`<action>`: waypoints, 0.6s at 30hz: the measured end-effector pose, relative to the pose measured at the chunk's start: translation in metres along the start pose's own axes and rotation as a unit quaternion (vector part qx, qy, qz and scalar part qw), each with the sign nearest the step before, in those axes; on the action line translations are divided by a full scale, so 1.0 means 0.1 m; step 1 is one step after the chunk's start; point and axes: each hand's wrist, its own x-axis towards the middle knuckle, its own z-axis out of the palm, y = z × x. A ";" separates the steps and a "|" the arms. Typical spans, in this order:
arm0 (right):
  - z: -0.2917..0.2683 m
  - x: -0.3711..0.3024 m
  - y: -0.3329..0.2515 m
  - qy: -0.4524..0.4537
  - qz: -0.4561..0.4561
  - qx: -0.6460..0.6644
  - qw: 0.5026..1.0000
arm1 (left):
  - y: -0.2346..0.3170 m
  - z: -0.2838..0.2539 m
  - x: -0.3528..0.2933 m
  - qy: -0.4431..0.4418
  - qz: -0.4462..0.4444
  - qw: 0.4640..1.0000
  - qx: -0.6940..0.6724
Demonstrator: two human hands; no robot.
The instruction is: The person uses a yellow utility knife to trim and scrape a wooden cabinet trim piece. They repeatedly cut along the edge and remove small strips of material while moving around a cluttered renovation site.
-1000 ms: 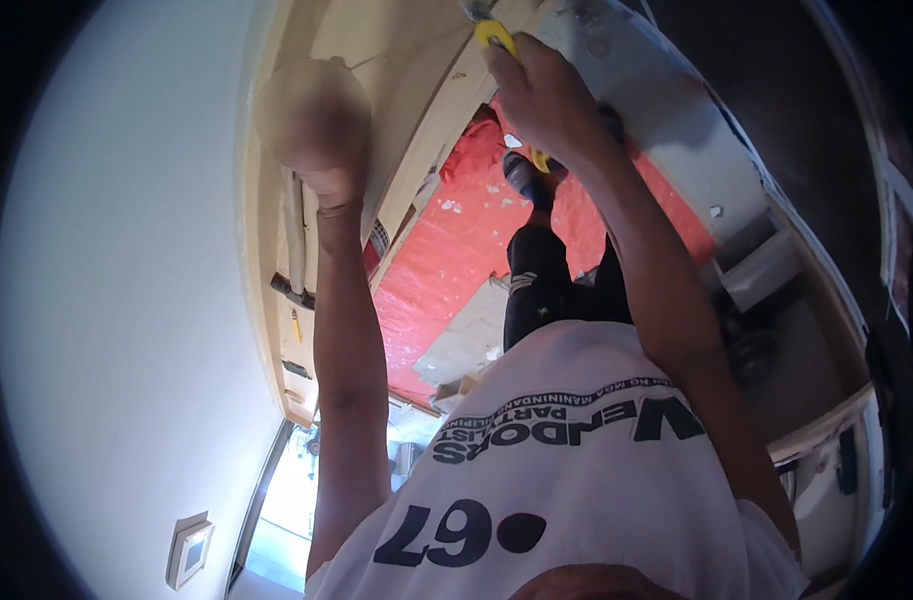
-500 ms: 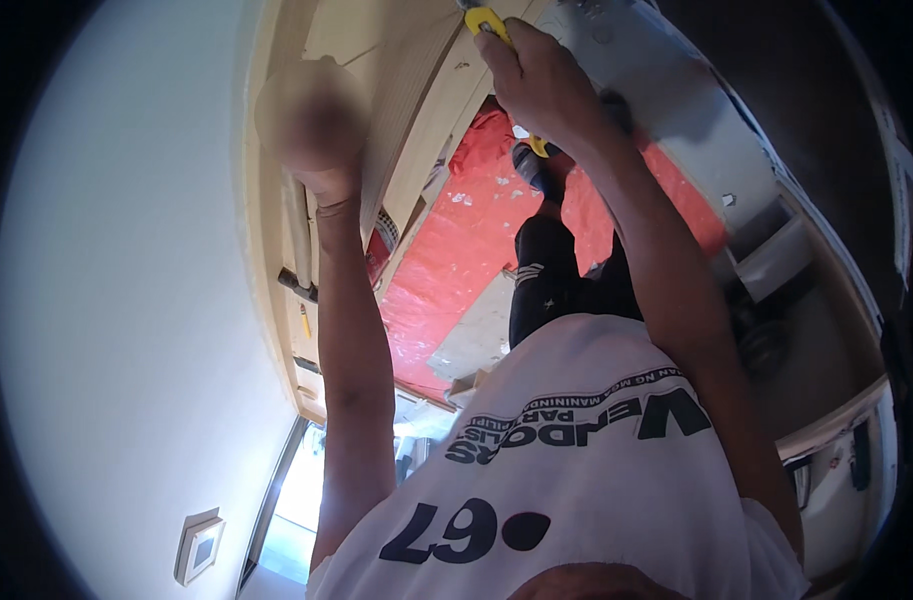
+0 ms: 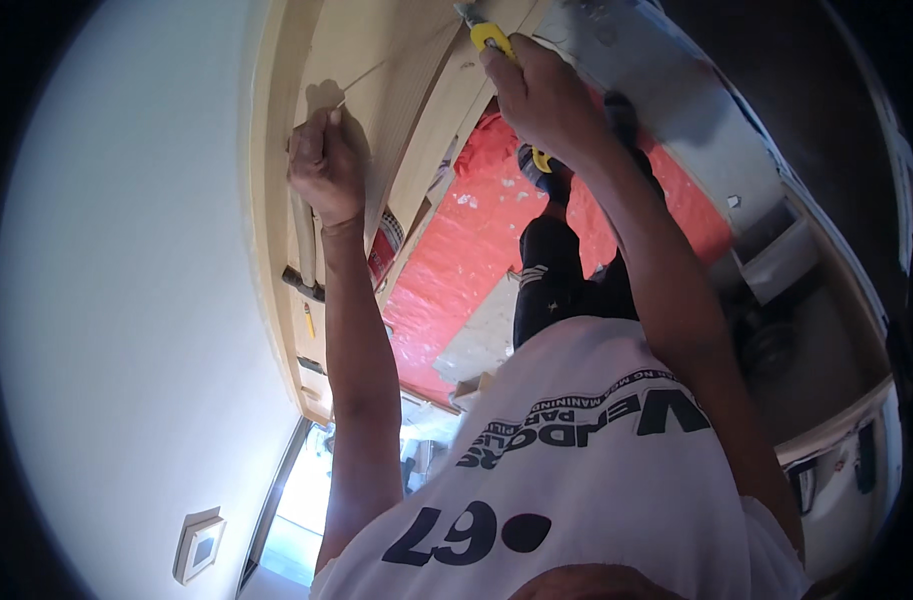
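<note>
My left hand [image 3: 324, 170] is closed in a pinch over a pale wooden surface [image 3: 401, 45], close to the wall. Between its fingertips is a thin, light sliver of wood [image 3: 361, 82], pointing away to the upper right. My right hand [image 3: 556, 105] grips a yellow utility knife [image 3: 491, 38] whose metal tip points up and left, above or at the wood; contact cannot be made out. Just below my left hand lies a hammer [image 3: 306, 235], its dark head nearer to me. A small yellow tool [image 3: 309, 320] lies beyond the hammer head, beside my forearm.
A white wall [image 3: 136, 280] runs along the left. Red sheeting [image 3: 446, 270] covers part of the floor under my legs. Below the boards sits a red and white object [image 3: 384, 248]. At the right stands an open box-like wooden frame [image 3: 836, 260].
My left hand, smeared by motion before, now shows clearly, pinching the sliver. My right hand and the knife have shifted slightly down and to the right.
</note>
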 end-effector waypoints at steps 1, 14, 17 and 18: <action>0.01 0.00 -0.01 0.009 -0.015 0.004 1.000 | -0.03 0.00 -0.02 0.004 -0.011 1.000 0.001; 0.09 -0.06 -0.07 0.002 0.008 0.008 1.000 | -0.14 -0.06 -0.09 0.026 -0.017 0.999 -0.012; 0.06 -0.05 -0.13 -0.011 0.014 -0.001 1.000 | -0.17 -0.09 -0.12 0.020 -0.031 0.999 -0.022; 0.09 -0.10 -0.10 -0.001 0.016 0.001 1.000 | -0.17 -0.10 -0.13 0.012 -0.035 0.999 -0.026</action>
